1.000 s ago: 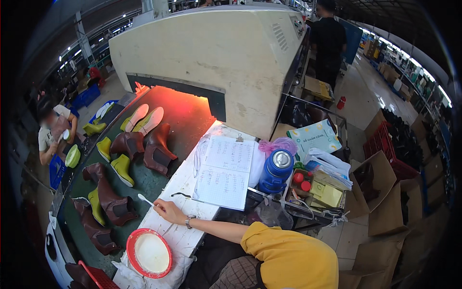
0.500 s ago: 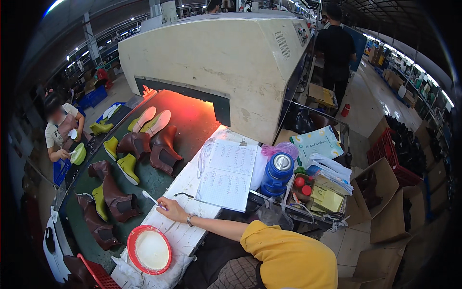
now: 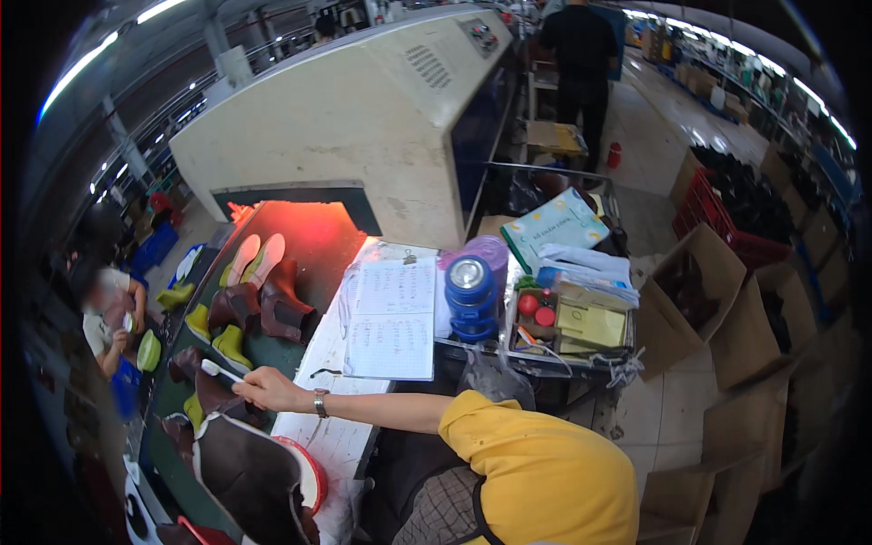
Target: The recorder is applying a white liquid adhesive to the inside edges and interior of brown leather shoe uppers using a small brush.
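My right hand is closed round a small brush with a white head, much like a toothbrush, above the near boots. Close in at the lower left is a large dark brown boot, tilted. It covers much of a red bowl holding a pale liquid or paste. My left hand is out of sight, so what supports the boot does not show. On the green conveyor belt lie brown ankle boots and yellow-green boots. Two pale soles face up near the glowing opening.
A cream tunnel machine glows orange inside. The white ledge bears a written sheet and a blue flask; a cluttered box stands beside them. Cartons line the right. A co-worker at left handles a green shoe.
A dark brown boot has come into the foreground, over the red bowl. My right hand with the brush has shifted left in the picture. The whole view has turned somewhat.
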Demonstrator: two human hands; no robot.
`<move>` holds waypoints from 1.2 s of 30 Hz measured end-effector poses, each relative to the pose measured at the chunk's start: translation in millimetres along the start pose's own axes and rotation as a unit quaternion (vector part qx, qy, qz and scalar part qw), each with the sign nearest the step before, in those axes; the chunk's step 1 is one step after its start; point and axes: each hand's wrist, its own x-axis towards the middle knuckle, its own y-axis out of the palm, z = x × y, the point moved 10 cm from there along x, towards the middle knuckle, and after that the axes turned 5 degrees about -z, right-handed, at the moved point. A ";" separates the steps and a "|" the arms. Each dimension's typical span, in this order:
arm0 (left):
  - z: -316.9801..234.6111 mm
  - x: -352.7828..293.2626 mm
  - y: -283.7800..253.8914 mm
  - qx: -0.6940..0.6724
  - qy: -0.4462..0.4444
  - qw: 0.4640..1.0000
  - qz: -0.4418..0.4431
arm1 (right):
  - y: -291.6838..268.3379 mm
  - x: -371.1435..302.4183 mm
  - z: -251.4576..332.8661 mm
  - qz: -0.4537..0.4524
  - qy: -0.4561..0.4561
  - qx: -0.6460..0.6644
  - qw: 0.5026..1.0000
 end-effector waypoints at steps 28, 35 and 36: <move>184.5 -151.8 46.5 0.207 -0.438 0.873 0.052 | 89.0 -77.0 48.0 0.185 -0.176 -0.109 0.961; 157.6 -142.8 -46.3 0.290 -0.441 0.844 -0.090 | -17.7 -44.4 5.5 0.117 -0.113 -0.302 0.939; 150.3 -149.1 -66.7 0.333 -0.464 0.820 -0.043 | -3.6 -44.0 7.2 0.157 -0.119 -0.358 0.913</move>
